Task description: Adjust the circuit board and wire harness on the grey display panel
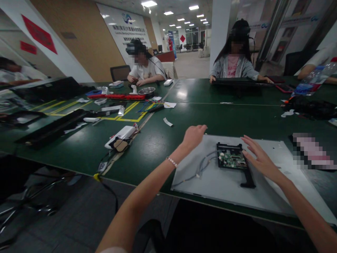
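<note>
A flat grey panel (210, 191), like the back of a display, lies on the table in front of me. On it sits a green circuit board (231, 160) in a black plastic frame (249, 179), with grey-blue cables (201, 167) running off to its left. My right hand (260, 160) is open, fingers spread, right beside the frame's upper right side. Over the panel's far left corner is my left hand (193, 137), its fingers bent and pressed together. Whatever they may hold is too small or hidden to make out.
A white power strip-like device (122, 137) with cords sits left on the green table (150, 154). Beyond it lie long black casings (58, 126) and a paper scrap (167, 122). Across the table, one person holds a dark panel (238, 82); bottles (310, 80) stand right.
</note>
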Demonstrator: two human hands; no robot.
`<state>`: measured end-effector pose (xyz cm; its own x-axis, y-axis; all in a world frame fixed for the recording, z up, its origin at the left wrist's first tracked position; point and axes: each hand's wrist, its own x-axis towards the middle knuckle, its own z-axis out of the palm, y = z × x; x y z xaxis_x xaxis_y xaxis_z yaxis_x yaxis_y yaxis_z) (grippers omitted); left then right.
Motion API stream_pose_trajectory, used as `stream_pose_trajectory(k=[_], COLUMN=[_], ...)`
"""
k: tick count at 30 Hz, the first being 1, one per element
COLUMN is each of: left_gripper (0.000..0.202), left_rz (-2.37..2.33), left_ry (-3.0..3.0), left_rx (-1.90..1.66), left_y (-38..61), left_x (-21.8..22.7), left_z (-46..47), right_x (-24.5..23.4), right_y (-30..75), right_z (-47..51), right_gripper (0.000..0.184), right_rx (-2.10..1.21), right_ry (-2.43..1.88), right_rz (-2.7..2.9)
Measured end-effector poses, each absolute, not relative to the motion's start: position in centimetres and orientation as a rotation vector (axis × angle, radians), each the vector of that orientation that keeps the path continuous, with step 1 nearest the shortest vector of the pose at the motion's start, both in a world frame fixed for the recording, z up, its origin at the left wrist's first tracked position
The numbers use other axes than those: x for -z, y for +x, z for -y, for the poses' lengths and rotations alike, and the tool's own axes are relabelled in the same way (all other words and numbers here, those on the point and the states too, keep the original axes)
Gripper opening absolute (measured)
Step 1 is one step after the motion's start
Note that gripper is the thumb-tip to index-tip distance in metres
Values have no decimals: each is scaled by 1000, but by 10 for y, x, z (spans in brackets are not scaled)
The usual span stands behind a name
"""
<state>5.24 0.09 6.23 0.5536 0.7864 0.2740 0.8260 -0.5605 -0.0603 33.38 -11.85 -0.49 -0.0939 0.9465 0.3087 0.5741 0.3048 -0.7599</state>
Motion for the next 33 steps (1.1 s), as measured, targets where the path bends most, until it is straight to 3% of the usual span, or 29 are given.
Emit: stream_pose_trajectory(k=[4, 10, 18, 22, 29, 33], left_gripper=[22, 23, 24, 43, 93, 106], left_rz=[999, 981, 1138, 1094, 968, 994], left_ry=[-2881, -3052, -3125, -3274, -3685, -3726], left_rx=[479, 817, 895, 948, 507, 478], left_y=[102, 119, 115, 103, 80, 79], left_x=[-61, -60, -48, -44, -25, -22], left_z=[44, 56, 45, 32, 23, 23], right_x=[-14, -31, -38, -31, -2, 4], right_y=[322, 312, 313, 326, 329, 325], right_z=[113, 115, 101, 81, 63, 65], right_gripper=[48, 20, 22, 26, 28, 26], right_rx=[-620, -319, -146, -63, 31, 20], right_ry=[-1252, -1307, -1332, -1423, -1580, -1591], right_rz=[1726, 1739, 1884, 1975, 2158, 2213])
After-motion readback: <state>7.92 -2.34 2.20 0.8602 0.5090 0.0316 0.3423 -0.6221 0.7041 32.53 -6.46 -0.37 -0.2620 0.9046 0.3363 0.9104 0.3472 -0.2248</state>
